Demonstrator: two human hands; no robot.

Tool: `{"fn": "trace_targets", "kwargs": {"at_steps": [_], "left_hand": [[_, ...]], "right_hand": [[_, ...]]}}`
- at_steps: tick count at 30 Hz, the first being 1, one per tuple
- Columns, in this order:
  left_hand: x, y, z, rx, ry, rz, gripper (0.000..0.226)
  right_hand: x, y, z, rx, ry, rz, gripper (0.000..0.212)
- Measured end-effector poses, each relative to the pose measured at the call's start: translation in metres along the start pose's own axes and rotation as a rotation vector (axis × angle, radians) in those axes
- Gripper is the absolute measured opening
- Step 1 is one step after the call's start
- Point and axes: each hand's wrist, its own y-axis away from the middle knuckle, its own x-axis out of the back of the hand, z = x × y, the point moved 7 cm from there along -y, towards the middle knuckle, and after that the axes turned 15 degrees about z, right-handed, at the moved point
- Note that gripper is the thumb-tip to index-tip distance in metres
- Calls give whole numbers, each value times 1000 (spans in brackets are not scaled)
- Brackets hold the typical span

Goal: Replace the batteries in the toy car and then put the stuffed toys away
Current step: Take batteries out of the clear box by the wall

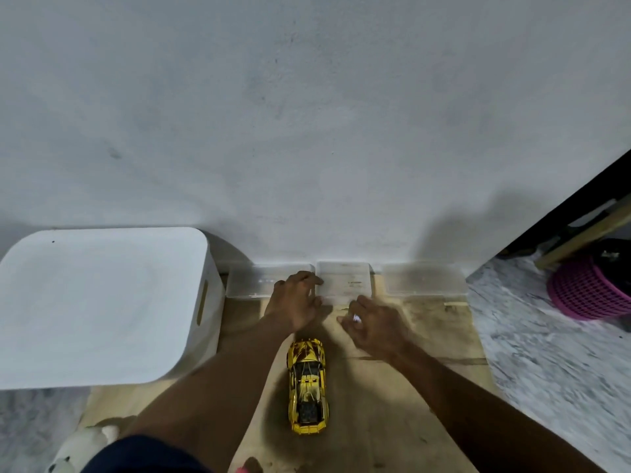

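Observation:
A yellow toy car (307, 384) stands on its wheels on a wooden board (426, 353), nose toward the wall. Beyond it, my left hand (295, 300) rests with its fingers apart on the left rim of the middle clear plastic box (351, 278). My right hand (374, 324) hovers just in front of that box, with its fingertips pinched on a small pale object (355, 317) that is too small to identify. A white stuffed toy (76, 450) lies at the bottom left, partly hidden by my dark sleeve.
Two more clear boxes flank the middle one against the wall, at left (252, 279) and right (423, 278). A large white lidded bin (99, 302) stands at left. A pink basket (587, 290) and a dark frame sit at right on the marbled floor.

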Motion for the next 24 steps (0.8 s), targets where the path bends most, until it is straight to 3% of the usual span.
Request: {"fn": "trace_targets", "kwargs": {"at_steps": [4, 7, 11, 24], "left_hand": [[-2, 10, -20, 10, -164, -40, 54], [-5, 17, -36, 38, -255, -92, 59], [-4, 27, -47, 34, -250, -102, 59], [23, 32, -51, 56, -249, -77, 60]], "right_hand": [[-23, 48, -18, 143, 84, -28, 27], [-37, 66, -13, 147, 208, -48, 32], [-46, 72, -9, 120, 230, -117, 35], [-42, 61, -9, 117, 154, -85, 29]]}}
